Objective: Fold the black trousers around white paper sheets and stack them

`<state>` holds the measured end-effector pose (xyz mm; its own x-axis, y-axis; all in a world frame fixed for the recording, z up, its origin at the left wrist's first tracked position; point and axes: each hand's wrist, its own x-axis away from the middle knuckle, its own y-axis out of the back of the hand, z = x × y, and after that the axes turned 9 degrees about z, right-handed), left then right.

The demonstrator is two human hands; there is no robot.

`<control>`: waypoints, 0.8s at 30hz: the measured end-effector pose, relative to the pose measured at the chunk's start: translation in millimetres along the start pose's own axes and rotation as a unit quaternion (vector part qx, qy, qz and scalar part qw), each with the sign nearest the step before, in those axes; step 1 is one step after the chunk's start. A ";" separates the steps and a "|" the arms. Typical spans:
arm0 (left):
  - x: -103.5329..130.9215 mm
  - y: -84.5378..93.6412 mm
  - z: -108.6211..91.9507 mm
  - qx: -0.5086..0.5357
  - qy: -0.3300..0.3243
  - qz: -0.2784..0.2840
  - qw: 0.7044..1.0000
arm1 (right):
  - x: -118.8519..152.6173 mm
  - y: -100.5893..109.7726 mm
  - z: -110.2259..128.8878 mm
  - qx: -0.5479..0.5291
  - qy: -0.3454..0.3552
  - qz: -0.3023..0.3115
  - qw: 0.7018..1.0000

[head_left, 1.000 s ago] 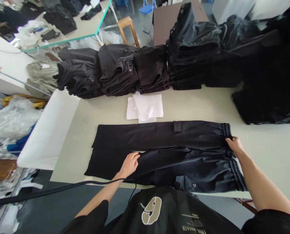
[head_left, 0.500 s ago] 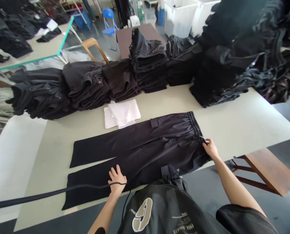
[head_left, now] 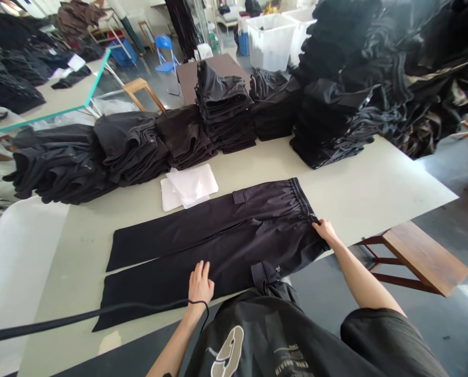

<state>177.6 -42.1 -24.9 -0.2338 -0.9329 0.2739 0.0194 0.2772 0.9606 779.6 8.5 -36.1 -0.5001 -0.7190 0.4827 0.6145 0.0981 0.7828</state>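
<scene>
A pair of black cargo trousers [head_left: 218, 241] lies flat on the pale table [head_left: 375, 188], with the legs to the left and the gathered waistband to the right. My left hand [head_left: 200, 285] rests flat on the nearer leg, its fingers stretched out. At the waistband, my right hand [head_left: 324, 230] pinches the edge near the drawstring. Behind the farther leg sits a white sheet stack [head_left: 188, 186]. A dark cord [head_left: 139, 305] runs from the left edge across my left wrist.
Folded dark garments stand in stacks [head_left: 226, 110] along the table's far side, with a taller pile [head_left: 336, 89] at the right. A wooden bench [head_left: 426, 256] is at the lower right. Farther back are a blue chair [head_left: 165, 55] and a white bin [head_left: 269, 42].
My left hand has slid right along the nearer trouser leg, and its fingers are closer together. My right hand still pinches the waistband. The camera view has shifted a little.
</scene>
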 end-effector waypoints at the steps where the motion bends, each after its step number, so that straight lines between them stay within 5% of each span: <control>1: 8.0 -6.6 -8.6 0.005 -0.029 0.001 1.000 | 0.0 1.9 -0.7 0.000 -0.008 0.012 1.000; 6: 41.6 -31.3 -30.1 -0.008 -0.041 -0.011 0.999 | -4.4 13.4 0.2 -0.019 -0.023 0.022 0.999; 14: 70.8 -56.7 -10.0 -0.053 -0.166 -0.040 0.984 | 20.7 9.5 -22.7 0.013 -0.030 0.004 0.999; 20: 66.9 -56.1 -5.7 0.013 -0.139 -0.018 0.990 | 62.4 2.6 -52.2 0.103 -0.031 0.012 0.994; 24: 63.1 -45.1 -9.9 0.051 -0.115 0.018 0.992 | 57.9 15.1 -33.2 0.125 -0.016 0.009 0.992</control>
<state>171.6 -115.7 -50.4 -0.4513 -0.8477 0.2787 -0.0636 0.3420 0.9375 780.2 -54.5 -9.3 -0.5121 -0.6938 0.5064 0.4555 0.2804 0.8449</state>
